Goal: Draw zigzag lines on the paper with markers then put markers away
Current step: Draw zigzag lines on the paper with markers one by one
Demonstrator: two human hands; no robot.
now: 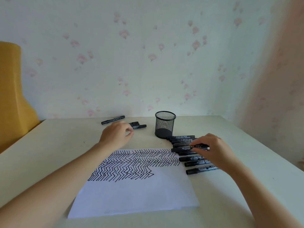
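We see a pale cream table (54,145) running back to meet a wall (148,55) papered in soft white with scattered, faded pink blossoms. At the far left, a mustard-yellow piece of furniture (11,89) rises behind the table's edge, its top rounded and its side flaring outward lower down. On the right, we note a warm pinkish cast falling across the wallpaper, where the same floral print continues. A few small dark specks mark the table's otherwise plain surface.
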